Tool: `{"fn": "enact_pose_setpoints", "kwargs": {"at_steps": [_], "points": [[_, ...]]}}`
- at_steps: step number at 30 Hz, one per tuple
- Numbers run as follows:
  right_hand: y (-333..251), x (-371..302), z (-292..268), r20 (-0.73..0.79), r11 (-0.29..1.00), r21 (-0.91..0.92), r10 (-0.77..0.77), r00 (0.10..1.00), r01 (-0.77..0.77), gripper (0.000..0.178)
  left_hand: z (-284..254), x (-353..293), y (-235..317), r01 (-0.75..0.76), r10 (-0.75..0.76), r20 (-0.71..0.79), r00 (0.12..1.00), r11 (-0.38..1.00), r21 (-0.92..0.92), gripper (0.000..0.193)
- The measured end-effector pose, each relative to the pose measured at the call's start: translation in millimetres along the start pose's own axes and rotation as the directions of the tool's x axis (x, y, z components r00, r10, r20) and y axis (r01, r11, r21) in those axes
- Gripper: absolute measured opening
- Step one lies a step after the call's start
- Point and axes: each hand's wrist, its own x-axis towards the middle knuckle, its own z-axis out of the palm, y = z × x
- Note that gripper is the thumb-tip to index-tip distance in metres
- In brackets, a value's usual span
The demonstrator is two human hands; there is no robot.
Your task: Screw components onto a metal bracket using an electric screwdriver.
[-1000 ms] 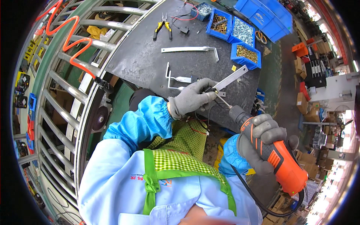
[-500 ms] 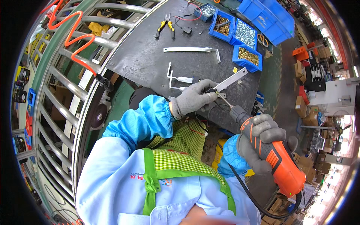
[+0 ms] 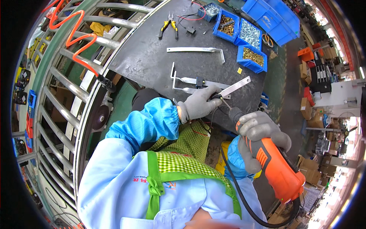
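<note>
My left hand [image 3: 199, 102], in a grey glove, pinches a flat silver metal strip [image 3: 236, 87] near its lower end. A small black part [image 3: 217, 96] sits on the strip beside my fingertips. My right hand [image 3: 263, 129], also gloved, is wrapped round an orange and black corded power drill [image 3: 282, 173]. Its thin bit points up-left at the black part; whether it touches is too small to tell. Past my left hand lie bent metal brackets [image 3: 187, 80], one with a black block [image 3: 199, 81] on it.
Another bent bracket [image 3: 194, 50] lies farther up the dark table [image 3: 141, 57], below yellow-black pliers [image 3: 168, 26]. Blue bins of screws [image 3: 252, 58] and a larger blue crate [image 3: 272, 21] stand at the far right. A metal roller rack [image 3: 65, 82] runs along the left.
The drill has moved up and left, bringing its chuck nearer the strip. My left hand has shifted slightly down, uncovering the black block on the bracket beyond. The drill's small light changed from green to reddish.
</note>
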Motion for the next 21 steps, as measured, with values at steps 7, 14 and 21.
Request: {"fn": "enact_pose_setpoints", "kwargs": {"at_steps": [7, 14, 21], "points": [[13, -10, 3, -0.097, 0.994, 0.093, 0.064, 0.993, -0.055, 0.061, 5, -2, -8, 0.176, -0.166, 0.108, 0.980, 0.981, -0.085, 0.032], [-7, -9, -7, -0.236, 0.903, 0.225, 0.414, 0.879, -0.365, 0.046, 6, 20, -28, -0.071, 0.030, 0.179, 0.983, 0.971, 0.230, 0.036], [-21, 3, -62, 0.132, 0.884, -0.265, 0.430, 0.893, -0.386, 0.044, -72, 67, -18, -0.253, 0.002, 0.396, 0.918, 0.771, 0.584, 0.029]]}}
